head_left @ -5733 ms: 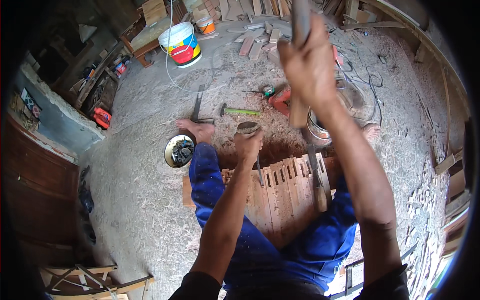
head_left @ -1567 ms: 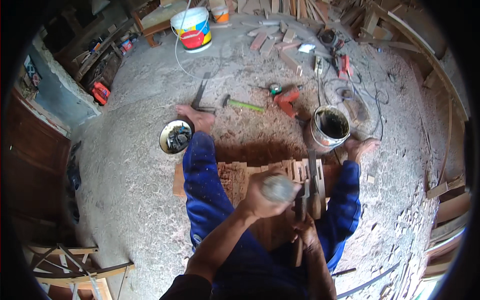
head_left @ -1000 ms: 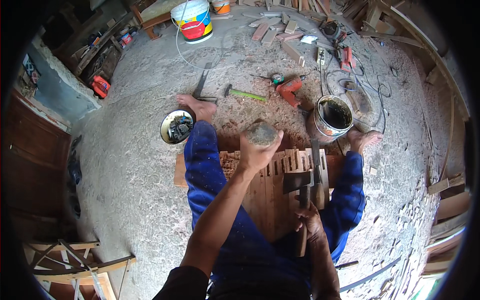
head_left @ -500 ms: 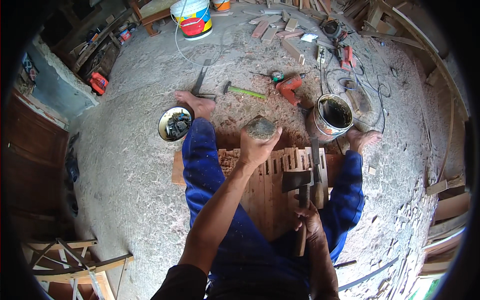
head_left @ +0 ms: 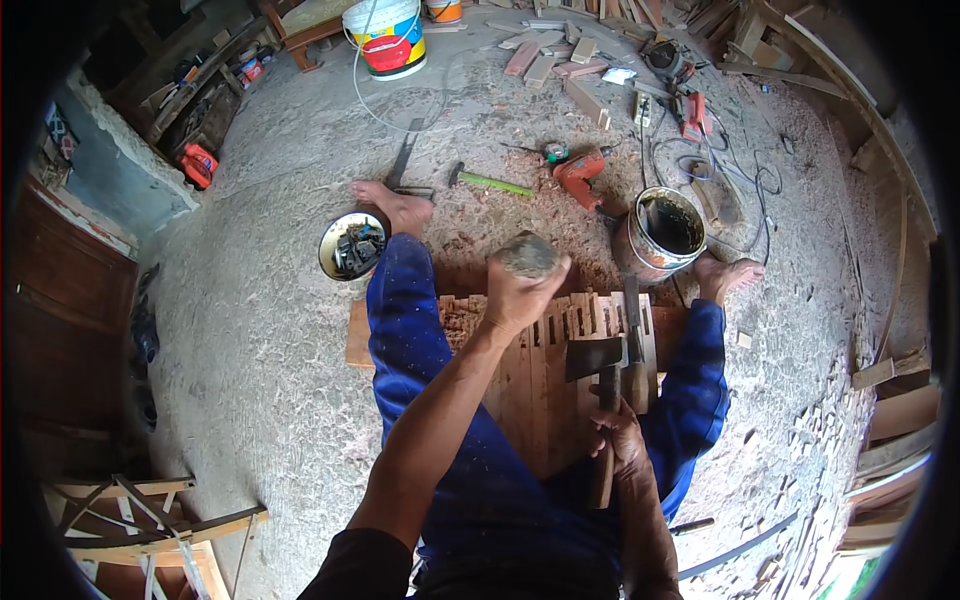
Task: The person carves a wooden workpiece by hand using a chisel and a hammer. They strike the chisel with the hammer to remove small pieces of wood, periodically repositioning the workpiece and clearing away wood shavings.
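Two hands are closed on tools over the person's spread legs: the left grip is wrapped around a round-topped handle seen end-on, its lower part hidden, while the right grip is folded about the wooden handle of a hatchet, its dark blade turned left. Beneath them lies a row of slotted wooden pieces, set side by side across a wooden surface; a long-bladed tool lies along their right end. Beyond, on the concrete floor, a bowl of dark metal parts stands by the left foot and a stained bucket near the right; between these lie a green-handled hammer and an orange drill.
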`<control>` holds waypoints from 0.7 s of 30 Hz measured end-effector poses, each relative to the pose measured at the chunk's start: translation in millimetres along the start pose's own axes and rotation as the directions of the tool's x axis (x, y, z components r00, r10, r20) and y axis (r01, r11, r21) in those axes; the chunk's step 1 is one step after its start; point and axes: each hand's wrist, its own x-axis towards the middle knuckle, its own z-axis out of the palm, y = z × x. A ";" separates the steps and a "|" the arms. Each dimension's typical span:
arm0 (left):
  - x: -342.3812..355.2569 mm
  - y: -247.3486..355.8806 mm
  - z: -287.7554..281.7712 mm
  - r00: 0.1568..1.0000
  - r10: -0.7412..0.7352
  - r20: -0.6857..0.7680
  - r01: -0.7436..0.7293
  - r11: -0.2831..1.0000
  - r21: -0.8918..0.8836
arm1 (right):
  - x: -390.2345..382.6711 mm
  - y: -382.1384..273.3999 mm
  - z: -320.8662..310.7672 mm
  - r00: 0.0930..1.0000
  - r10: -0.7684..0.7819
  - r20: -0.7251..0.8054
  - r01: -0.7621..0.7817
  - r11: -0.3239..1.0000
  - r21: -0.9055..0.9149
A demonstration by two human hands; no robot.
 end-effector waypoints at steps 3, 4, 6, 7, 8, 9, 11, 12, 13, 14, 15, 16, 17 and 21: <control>0.5 1.1 1.3 0.996 -0.076 0.041 0.075 0.997 0.036 | -2.1 -0.2 8.9 0.997 -0.074 0.007 0.074 0.990 -0.117; 1.1 1.3 -2.6 0.994 -0.100 0.047 0.096 0.993 0.065 | -2.8 -0.6 13.7 0.993 -0.118 -0.001 0.115 0.970 -0.213; 0.6 -8.0 -10.4 0.984 -0.165 0.072 0.166 0.986 -0.002 | -7.6 -10.3 25.1 0.983 -0.184 0.022 0.179 0.911 -0.373; 0.2 -11.2 -14.3 0.976 -0.201 0.087 0.205 0.978 -0.034 | -12.5 -22.0 36.2 0.979 -0.204 0.029 0.192 0.852 -0.486; -0.7 -14.1 -17.6 0.966 -0.239 0.104 0.242 0.970 -0.022 | -17.8 -36.7 49.1 0.974 -0.223 0.039 0.202 0.780 -0.592; -0.2 -9.7 -14.3 0.972 -0.206 0.114 0.207 0.978 0.002 | -22.0 -49.7 58.7 0.968 -0.245 0.049 0.210 0.695 -0.688; 0.6 4.4 -4.3 0.981 -0.137 0.135 0.131 0.990 0.053 | -23.6 -66.3 66.9 0.894 -0.416 0.167 0.356 0.434 -0.827; -1.4 5.0 5.1 0.992 -0.099 0.074 0.102 0.994 -0.040 | -25.3 -76.0 72.3 0.843 -0.481 0.240 0.407 0.278 -0.870; -2.2 4.8 4.7 0.994 -0.093 0.057 0.093 0.996 -0.011 | -29.2 -88.7 82.4 0.820 -0.489 0.297 0.442 0.212 -0.871; -3.0 3.6 2.7 0.996 -0.085 0.039 0.085 0.996 0.019 | -36.3 -104.0 96.8 0.796 -0.492 0.354 0.476 0.146 -0.867; -4.8 2.7 -1.1 0.997 -0.078 0.018 0.077 0.996 0.050 | -43.5 -118.4 111.1 0.770 -0.488 0.411 0.508 0.079 -0.858; -6.6 2.5 -6.2 0.970 -0.242 0.011 0.242 0.970 -0.031 | -50.1 -131.6 123.1 0.832 -0.419 0.363 0.444 0.113 -0.889; -7.0 -0.1 -10.4 0.971 -0.238 0.023 0.238 0.971 -0.013 | -46.5 -135.5 123.2 0.789 -0.441 0.427 0.490 0.033 -0.871; -3.4 -6.4 -9.3 0.979 -0.204 0.023 0.205 0.978 -0.040 | -40.5 -152.4 134.2 0.706 -0.423 0.567 0.543 -0.189 -0.818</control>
